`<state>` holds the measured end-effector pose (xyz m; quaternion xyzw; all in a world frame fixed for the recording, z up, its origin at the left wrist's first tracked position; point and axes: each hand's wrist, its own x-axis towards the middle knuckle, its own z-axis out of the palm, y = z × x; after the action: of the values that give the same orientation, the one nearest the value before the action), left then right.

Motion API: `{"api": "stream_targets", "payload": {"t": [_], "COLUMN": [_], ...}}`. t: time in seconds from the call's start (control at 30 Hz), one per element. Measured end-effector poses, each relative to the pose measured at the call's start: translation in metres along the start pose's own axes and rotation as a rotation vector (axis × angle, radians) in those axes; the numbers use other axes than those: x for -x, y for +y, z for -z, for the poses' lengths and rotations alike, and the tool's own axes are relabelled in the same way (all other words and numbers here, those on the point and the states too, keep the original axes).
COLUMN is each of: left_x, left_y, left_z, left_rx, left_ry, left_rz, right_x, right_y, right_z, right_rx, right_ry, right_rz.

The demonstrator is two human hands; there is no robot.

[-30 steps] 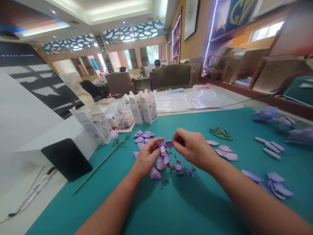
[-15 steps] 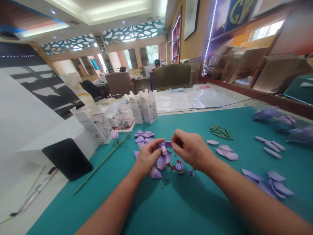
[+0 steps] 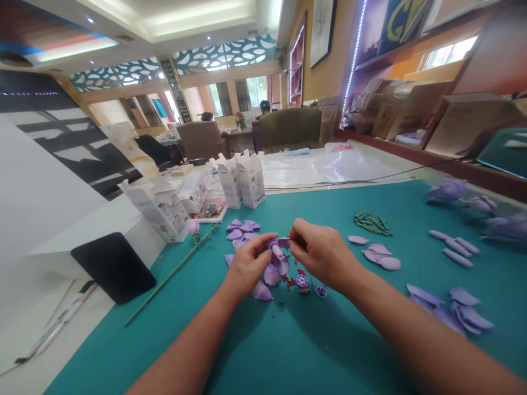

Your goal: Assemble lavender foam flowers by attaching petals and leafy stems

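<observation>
Between the fingers of my left hand (image 3: 249,263) is a partly built purple flower (image 3: 277,252), with a pale centre piece and petals round it. My right hand (image 3: 319,249) pinches the outer end of a purple petal (image 3: 283,242) on the flower's right side. Where that petal meets the flower is too small to make out. Beneath and left of the flower lie loose purple petals (image 3: 262,291). Just below my right hand are a spoked purple ring (image 3: 302,281), a second purple ring (image 3: 321,291) and small red pieces (image 3: 291,281).
Right on the green mat (image 3: 173,351) lie green sticks (image 3: 371,222), pale petals (image 3: 381,256), pale rods (image 3: 457,247), purple petals (image 3: 469,310) and purple flowers (image 3: 448,191). A stemmed flower (image 3: 175,271), black tablet (image 3: 113,267) and white boxes (image 3: 251,181) stand or lie left and behind.
The flower's pale centre piece has tilted slightly in my left hand. Both hands stay in nearly the same place, still holding the flower and petal.
</observation>
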<state>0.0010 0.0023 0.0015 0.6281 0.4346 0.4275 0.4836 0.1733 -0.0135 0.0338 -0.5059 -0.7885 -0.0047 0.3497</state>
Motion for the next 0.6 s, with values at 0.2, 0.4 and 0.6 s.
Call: {"api": "stream_targets", "payload": {"t": [0.2, 0.4, 0.6], "left_x": [0.0011, 0.0017, 0.0015], "left_y": [0.0004, 0.0026, 0.0021], "left_z": [-0.0008, -0.0019, -0.0011], "left_rx": [-0.048, -0.091, -0.103], "left_ry": [0.027, 0.036, 0.032], "left_rz": [-0.025, -0.036, -0.039], "right_x": [0.0009, 0.0011, 0.0009], "right_y": [0.0006, 0.0025, 0.0005], "right_z": [-0.0039, -0.0078, -0.0056], "right_rx": [0.006, 0.012, -0.016], "right_ry": [-0.004, -0.002, -0.007], "right_rz": [0.017, 0.016, -0.003]}}
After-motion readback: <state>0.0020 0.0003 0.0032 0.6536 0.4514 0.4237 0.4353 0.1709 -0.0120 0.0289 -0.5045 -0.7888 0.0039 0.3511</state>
